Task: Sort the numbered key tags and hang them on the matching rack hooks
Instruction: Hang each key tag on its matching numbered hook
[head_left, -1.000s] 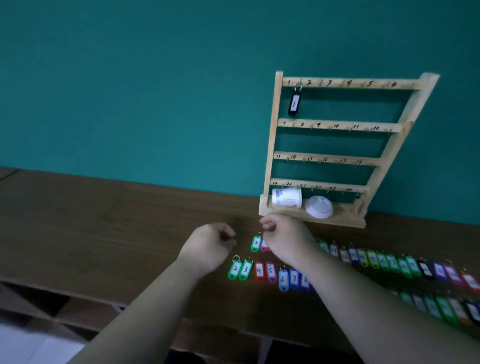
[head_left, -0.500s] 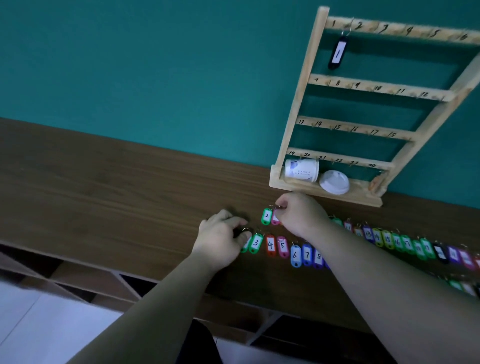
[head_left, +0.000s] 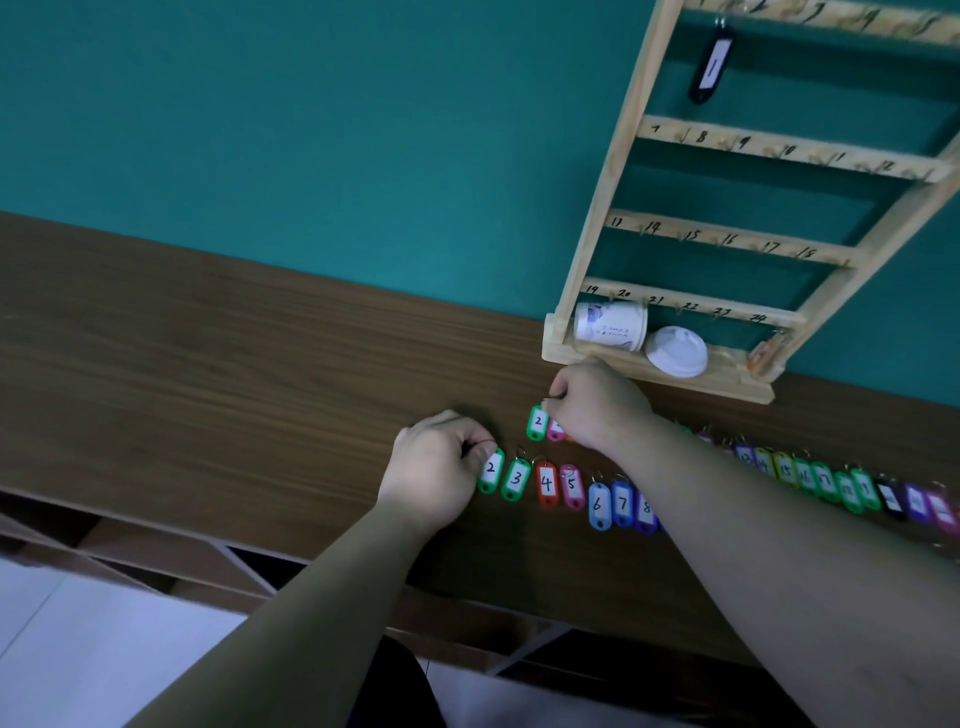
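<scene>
Key tags (head_left: 571, 486) lie in rows on the table (head_left: 208, 364), long axes toward the wall, rings at the far ends. Left hand (head_left: 431, 473) pinches the ring of the near green tag (head_left: 491, 472) at the row's left end. Right hand (head_left: 597, 402), fingers curled, pinches the far green tag (head_left: 537, 423) by its ring. Black tag (head_left: 709, 65) hangs lengthwise from the rack (head_left: 623, 156).

2 forearms (head_left: 322, 587) are bare as far as they show, as are the left hand (head_left: 436, 473) and right hand (head_left: 597, 405). Dark clothing (head_left: 400, 686) shows between them, too dim for detail.
</scene>
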